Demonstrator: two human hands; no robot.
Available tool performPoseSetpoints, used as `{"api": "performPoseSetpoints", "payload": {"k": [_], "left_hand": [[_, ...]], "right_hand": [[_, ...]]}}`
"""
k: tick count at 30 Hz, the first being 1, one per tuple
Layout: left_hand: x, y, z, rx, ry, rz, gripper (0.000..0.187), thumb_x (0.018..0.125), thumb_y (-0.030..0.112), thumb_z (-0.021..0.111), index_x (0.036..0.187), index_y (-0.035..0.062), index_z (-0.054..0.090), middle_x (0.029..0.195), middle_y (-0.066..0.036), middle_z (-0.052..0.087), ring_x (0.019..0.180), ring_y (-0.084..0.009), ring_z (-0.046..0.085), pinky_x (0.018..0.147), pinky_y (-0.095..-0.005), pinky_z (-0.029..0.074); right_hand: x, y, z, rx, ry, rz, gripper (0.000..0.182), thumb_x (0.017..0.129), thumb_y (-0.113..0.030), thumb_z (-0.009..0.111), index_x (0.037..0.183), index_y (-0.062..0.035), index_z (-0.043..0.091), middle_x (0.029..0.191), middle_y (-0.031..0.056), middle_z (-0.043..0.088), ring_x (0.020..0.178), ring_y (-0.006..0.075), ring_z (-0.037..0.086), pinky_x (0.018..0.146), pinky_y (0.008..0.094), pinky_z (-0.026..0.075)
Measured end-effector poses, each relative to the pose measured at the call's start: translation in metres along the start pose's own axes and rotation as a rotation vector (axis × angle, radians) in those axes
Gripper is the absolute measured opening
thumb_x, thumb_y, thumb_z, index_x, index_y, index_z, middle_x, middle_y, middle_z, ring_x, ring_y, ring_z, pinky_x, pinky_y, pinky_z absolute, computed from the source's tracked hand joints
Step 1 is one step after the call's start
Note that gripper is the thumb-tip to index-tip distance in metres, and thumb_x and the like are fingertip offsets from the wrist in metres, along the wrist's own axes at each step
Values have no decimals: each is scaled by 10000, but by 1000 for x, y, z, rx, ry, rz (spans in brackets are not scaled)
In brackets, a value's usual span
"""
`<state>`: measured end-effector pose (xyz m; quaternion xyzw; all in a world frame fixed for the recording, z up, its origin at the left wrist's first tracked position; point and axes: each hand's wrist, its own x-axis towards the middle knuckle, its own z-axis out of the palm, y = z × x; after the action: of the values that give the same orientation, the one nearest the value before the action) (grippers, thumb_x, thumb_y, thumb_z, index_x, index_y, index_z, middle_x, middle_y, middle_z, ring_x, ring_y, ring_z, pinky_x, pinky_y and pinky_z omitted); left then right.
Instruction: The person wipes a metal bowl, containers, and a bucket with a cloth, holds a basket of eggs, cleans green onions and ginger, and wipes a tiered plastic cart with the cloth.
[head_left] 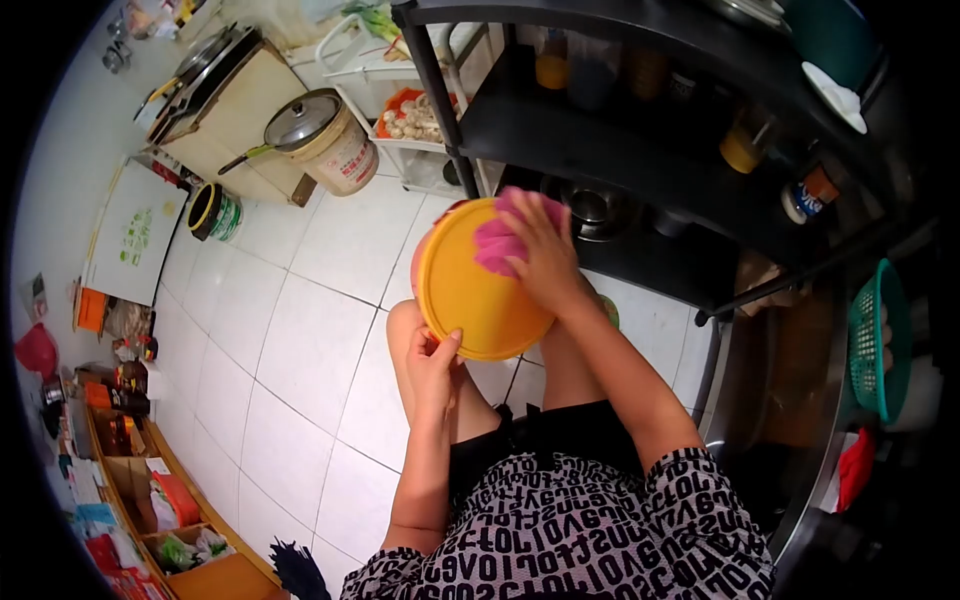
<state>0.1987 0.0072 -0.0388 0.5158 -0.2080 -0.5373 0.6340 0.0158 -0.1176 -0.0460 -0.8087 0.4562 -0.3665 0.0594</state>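
A round yellow lid [465, 285] with a raised rim is held up over my knees, its flat face toward me. My left hand [432, 365] grips its lower left edge, thumb on the face and fingers behind. In my right hand [548, 255] is a bunched pink cloth [503, 238], pressed on the lid's upper right part. Behind the lid's left edge shows a strip of something pinkish; most of it is hidden.
A black shelf rack [600, 140] holding jars and metal bowls stands ahead. Left of it are a white rack [400, 70] and a lidded pan [303, 120] on a bucket [345, 160]. A green basket [875, 340] sits at right, over white floor tiles [300, 330].
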Motion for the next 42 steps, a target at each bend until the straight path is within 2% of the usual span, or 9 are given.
{"api": "performPoseSetpoints", "payload": {"k": [4,9,11,16,20,25,30,36,42], "left_hand": [[8,1,2,169,-40,3,101,895,62,647,903,63,546,846,-22,606,690,-75,536,568,-205,420],[19,-7,-6,269,-121,45,97,920,103,625,987,47,583,927,-34,632,753,-97,592,634,-214,479],[22,-8,-8,105,-156,-29,193,945,138,590,1105,30,575,1050,-64,641,856,-133,637,722,-235,515],[21,-16,-2,75,-193,-112,370,938,226,585,1223,6,497,1069,-117,653,867,-202,678,644,-306,583],[27,-17,14,129,-180,-140,306,942,209,564,1166,4,532,1019,-130,675,842,-209,698,634,-284,609],[15,-14,15,191,-158,-155,326,932,186,578,1201,10,524,1045,-129,666,854,-194,691,647,-286,608],[14,-30,2,109,-120,-124,233,915,122,593,1123,17,580,975,-73,652,758,-122,644,604,-233,566],[-5,-13,22,238,-112,-126,239,937,139,586,1112,-19,550,934,-102,658,672,-146,641,601,-226,519],[-1,-13,26,180,-126,-58,232,958,130,567,1122,-26,521,943,-117,655,666,-157,647,605,-251,541]], "right_hand": [[-73,-3,27,191,168,482,631,831,-182,660,1413,-110,426,1526,151,305,1433,358,230,1147,582,121],[-95,-94,16,313,61,180,568,851,-199,590,1389,-85,447,1493,152,362,1413,400,260,1129,595,154],[-62,-98,6,294,48,108,544,823,-185,608,1344,-76,495,1457,146,413,1396,386,297,1130,585,170],[21,-72,-1,141,37,-211,438,758,-197,680,1178,-80,636,1271,95,591,1292,318,451,1115,555,243],[23,-18,-3,-40,281,70,431,756,-113,692,1182,-101,630,1313,72,573,1316,295,439,1110,554,250],[-30,-31,-25,8,187,211,389,784,-90,652,1169,-64,605,1363,118,526,1345,336,399,1118,573,219],[-59,-89,-5,202,78,60,322,746,-149,660,1056,-62,643,1299,113,554,1329,343,407,1109,599,219],[44,-69,-5,68,129,-294,149,798,-199,609,909,-118,665,1082,23,621,1212,249,492,1046,517,315],[41,-3,-17,-174,186,130,389,694,-89,663,1081,-109,635,1147,42,611,1080,276,528,906,448,390]]}}
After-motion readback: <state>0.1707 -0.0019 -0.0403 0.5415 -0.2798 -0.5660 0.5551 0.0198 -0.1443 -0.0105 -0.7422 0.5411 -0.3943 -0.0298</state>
